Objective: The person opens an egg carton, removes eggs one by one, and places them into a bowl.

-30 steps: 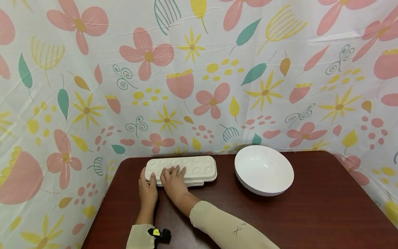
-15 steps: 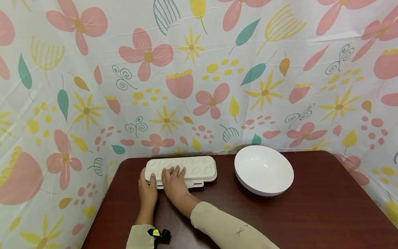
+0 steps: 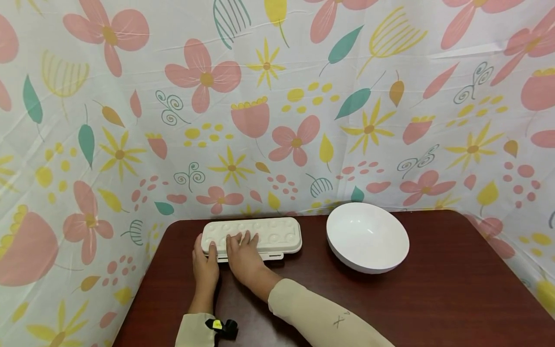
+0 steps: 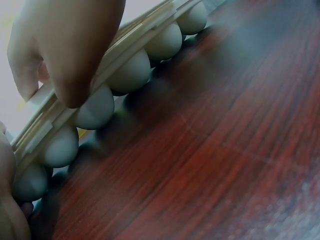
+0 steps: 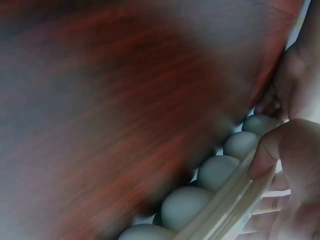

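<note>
A white, lidded egg box with round bumps on top lies near the table's back edge. Its front latch strip sticks out below the lid. My left hand holds the box's left end, thumb at the front corner, fingers along the side. My right hand lies over the front left half: fingers spread on the lid, thumb at the front rim, pinching the edge. In the left wrist view, rounded egg cups bulge beneath the rim. The same cups show in the right wrist view. The inside is hidden.
A white bowl stands to the right of the box. The dark red-brown table has rounded back corners. A flowered cloth hangs close behind it. A black strap device sits on the left sleeve.
Both hands keep nearly the same places on the egg box. The latch strip's left end shows its slot more plainly than a second ago. The right sleeve has shifted slightly right.
</note>
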### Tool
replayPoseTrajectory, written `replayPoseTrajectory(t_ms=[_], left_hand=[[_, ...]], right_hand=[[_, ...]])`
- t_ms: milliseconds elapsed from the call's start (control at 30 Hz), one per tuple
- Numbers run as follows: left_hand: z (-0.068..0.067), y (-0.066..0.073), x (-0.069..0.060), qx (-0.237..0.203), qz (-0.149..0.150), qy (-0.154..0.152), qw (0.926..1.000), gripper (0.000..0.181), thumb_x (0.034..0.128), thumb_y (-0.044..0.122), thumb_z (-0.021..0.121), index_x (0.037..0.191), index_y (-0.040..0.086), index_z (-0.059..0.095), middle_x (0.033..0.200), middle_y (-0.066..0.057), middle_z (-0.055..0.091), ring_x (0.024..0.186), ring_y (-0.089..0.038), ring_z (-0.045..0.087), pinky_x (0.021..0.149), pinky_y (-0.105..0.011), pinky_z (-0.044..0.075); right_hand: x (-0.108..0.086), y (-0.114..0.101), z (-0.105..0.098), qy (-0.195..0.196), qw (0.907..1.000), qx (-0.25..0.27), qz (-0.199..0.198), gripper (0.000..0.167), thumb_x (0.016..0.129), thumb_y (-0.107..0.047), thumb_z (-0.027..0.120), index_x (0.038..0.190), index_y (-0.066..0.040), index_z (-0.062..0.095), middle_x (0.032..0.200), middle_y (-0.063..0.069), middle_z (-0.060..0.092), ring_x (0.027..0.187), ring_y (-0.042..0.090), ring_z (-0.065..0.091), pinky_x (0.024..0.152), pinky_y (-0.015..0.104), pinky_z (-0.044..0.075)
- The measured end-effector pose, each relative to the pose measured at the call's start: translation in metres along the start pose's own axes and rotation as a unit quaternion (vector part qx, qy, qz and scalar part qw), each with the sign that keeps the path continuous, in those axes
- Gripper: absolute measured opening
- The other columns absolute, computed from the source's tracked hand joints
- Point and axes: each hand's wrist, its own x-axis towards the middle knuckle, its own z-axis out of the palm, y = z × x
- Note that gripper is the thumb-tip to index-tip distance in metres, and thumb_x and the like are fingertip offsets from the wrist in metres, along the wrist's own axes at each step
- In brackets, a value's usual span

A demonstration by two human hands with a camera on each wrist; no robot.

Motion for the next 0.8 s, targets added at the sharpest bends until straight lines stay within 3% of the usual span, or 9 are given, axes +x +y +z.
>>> replayPoseTrajectory(t_ms=[567, 700, 800], left_hand=[[0.003, 0.001, 0.002, -0.009, 0.005, -0.009, 0.9999, 0.061, 0.1049, 0.043, 0.046, 0.158, 0.016, 0.031, 0.147, -0.025, 0.042, 0.134, -0.046, 0.043, 0.108, -0.065, 0.034], [0.002, 0.0, 0.001, -0.007, 0.001, -0.007, 1.0, 0.061, 0.105, 0.043, 0.046, 0.158, 0.017, 0.031, 0.148, -0.025, 0.041, 0.134, -0.047, 0.043, 0.107, -0.065, 0.033], [0.001, 0.0, 0.0, -0.012, -0.002, -0.008, 0.9999, 0.061, 0.1053, 0.044, 0.046, 0.158, 0.018, 0.031, 0.151, -0.023, 0.04, 0.136, -0.045, 0.042, 0.108, -0.065, 0.033]], right_hand=[[-0.005, 0.011, 0.001, -0.002, 0.9998, -0.005, -0.018, 0.06, 0.109, -0.043, 0.038, 0.161, -0.017, 0.026, 0.153, 0.012, 0.047, 0.138, 0.033, 0.053, 0.105, 0.049, 0.052], [-0.007, 0.012, 0.0, -0.006, 0.9995, 0.032, -0.003, 0.063, 0.106, -0.048, 0.043, 0.161, -0.021, 0.027, 0.154, 0.01, 0.045, 0.14, 0.03, 0.051, 0.109, 0.046, 0.049], [-0.008, 0.014, -0.001, -0.013, 0.9957, 0.092, 0.007, 0.067, 0.103, -0.05, 0.05, 0.16, -0.023, 0.029, 0.155, 0.01, 0.042, 0.143, 0.03, 0.047, 0.113, 0.046, 0.045]])
